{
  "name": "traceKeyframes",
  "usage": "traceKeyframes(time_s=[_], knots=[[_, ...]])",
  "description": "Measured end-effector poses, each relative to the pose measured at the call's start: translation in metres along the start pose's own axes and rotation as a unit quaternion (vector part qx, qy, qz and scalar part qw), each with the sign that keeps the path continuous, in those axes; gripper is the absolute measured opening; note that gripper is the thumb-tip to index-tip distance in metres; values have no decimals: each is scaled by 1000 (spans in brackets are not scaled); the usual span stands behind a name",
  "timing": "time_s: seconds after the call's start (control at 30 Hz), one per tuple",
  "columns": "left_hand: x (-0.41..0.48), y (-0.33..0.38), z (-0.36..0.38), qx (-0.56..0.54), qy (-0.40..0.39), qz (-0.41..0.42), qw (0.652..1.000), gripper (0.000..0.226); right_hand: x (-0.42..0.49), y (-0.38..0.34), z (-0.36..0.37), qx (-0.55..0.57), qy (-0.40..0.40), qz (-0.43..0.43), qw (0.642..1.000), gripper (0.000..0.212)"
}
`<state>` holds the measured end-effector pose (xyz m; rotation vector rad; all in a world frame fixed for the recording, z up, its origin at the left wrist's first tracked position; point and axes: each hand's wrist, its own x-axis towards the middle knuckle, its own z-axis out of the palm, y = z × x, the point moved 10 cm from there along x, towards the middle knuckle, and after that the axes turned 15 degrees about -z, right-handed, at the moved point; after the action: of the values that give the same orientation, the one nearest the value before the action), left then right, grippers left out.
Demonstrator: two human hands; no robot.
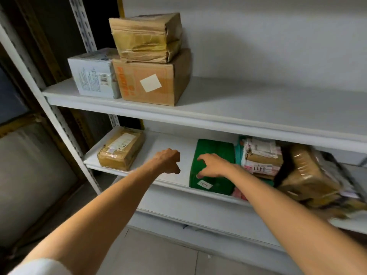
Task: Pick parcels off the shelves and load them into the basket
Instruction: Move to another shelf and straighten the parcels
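My right hand (213, 165) hovers over the green parcel (212, 167), fingers spread and curled downward like a claw, holding nothing; whether the fingertips already touch the wrapping I cannot tell. My left hand (167, 160) hangs just to the left of the green parcel over a bare stretch of the middle shelf (172, 153), fingers loosely curled under, also holding nothing. The green parcel lies flat near the shelf's front edge, with a small white label on the end nearest me. Its wrapping looks like smooth plastic film, so I judge it soft, fairly light and a bit slippery; I would clamp it from both long sides, one hand on each, rather than pinch the top skin. Touching its right side is a stack of paper-wrapped packets (262, 155) with pink and white labels, and beyond those a blurred brown parcel under glossy tape (309, 175), which might shift when the green one comes out. Well to the left of the green parcel sits a taped brown carton (121, 148). On the upper shelf (258, 96), above and left of the green parcel, stand a white printed box (93, 76), a cardboard box with a white sticker (153, 80), and a crumpled brown parcel (147, 36) stacked on it. The shelves are white painted boards on slotted metal uprights against a pale wall, with a tiled floor (158, 255) below. The basket is not in view.
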<state>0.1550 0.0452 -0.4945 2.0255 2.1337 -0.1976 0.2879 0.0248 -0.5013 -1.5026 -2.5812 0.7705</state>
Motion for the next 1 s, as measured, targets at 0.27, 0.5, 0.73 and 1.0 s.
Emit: traceKeyframes(time_s=[0.27, 0.5, 0.73, 1.0], knots=[[48, 68, 21, 7, -32, 60, 998, 50, 9, 63, -7, 18, -11, 82, 996, 62], [76, 69, 48, 12, -50, 65, 997, 47, 33, 90, 10, 47, 9, 119, 992, 50], [104, 66, 65, -12, -50, 72, 996, 41, 43, 121, 17, 41, 40, 173, 983, 60], [132, 47, 121, -336, -227, -104, 908, 63, 33, 134, 64, 11, -16, 189, 982, 68]])
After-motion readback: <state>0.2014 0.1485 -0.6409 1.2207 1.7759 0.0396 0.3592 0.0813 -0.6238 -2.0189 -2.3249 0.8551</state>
